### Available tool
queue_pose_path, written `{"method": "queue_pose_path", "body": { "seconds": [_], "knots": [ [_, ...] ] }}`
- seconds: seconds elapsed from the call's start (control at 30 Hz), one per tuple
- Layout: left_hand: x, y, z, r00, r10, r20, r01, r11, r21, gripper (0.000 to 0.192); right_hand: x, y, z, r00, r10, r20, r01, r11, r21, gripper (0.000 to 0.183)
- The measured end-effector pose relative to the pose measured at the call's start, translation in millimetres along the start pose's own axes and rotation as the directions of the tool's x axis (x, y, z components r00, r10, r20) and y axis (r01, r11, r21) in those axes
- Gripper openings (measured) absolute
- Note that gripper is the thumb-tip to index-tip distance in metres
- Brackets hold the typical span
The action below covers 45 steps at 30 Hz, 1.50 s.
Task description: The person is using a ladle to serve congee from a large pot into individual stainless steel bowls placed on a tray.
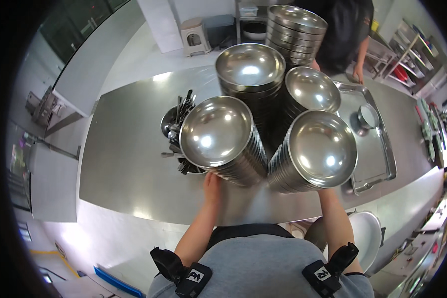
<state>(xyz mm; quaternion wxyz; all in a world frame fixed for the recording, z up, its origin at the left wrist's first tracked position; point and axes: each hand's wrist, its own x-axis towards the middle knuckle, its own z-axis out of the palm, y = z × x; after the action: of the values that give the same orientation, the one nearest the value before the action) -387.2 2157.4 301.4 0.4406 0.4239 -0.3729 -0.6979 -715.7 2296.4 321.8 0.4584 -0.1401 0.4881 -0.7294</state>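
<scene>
Tall stacks of stainless-steel bowls stand close together on a steel table (126, 149). My left hand (211, 184) reaches to the lower side of the near left stack (218, 132); the stack hides its fingertips. Behind the near right stack (322, 149) my right hand is hidden from view; only the forearm shows, running up under the stack's rim. More bowl stacks, one at the back left (250, 67), one at the back right (313, 89) and one farthest off (297, 22), rise behind these. Left of the near left stack, metal containers hold dark-looking cutlery (184, 111).
A steel tray (389, 156) with a small metal cup (368, 116) lies to the right. Across the table stands a person in dark clothing (339, 33), a hand (358, 72) at the table edge. A large round pot (368, 234) is below the near right edge.
</scene>
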Motion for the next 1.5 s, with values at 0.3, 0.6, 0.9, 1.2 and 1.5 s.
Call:
{"method": "queue_pose_path", "body": {
  "seconds": [0.3,0.6,0.9,1.2,1.5],
  "knots": [
    [18.6,-13.1,9.1,0.989,-0.047,0.138,0.082,0.963,-0.258,0.046,7.7,-76.1,14.3,0.999,-0.045,-0.010,0.043,0.985,-0.165,0.042],
    [27.5,18.4,37.6,0.992,-0.089,0.086,0.058,0.947,0.315,0.054,-18.6,-110.0,13.5,0.996,-0.002,-0.085,-0.022,0.960,-0.280,0.042],
    [48.1,42.5,65.7,0.994,-0.079,0.079,0.072,0.994,0.083,0.053,-1.1,-106.4,5.0,0.995,0.067,-0.070,-0.086,0.947,-0.310,0.043],
    [102.0,80.6,108.1,0.992,0.003,0.126,0.012,0.993,-0.117,0.053,35.4,-109.7,22.6,0.999,0.035,-0.011,-0.037,0.954,-0.297,0.044],
    [269.1,149.3,94.5,0.956,-0.100,0.276,0.084,0.994,0.070,0.054,76.1,-121.3,60.1,0.997,-0.019,0.069,0.037,0.964,-0.265,0.045]
  ]
}}
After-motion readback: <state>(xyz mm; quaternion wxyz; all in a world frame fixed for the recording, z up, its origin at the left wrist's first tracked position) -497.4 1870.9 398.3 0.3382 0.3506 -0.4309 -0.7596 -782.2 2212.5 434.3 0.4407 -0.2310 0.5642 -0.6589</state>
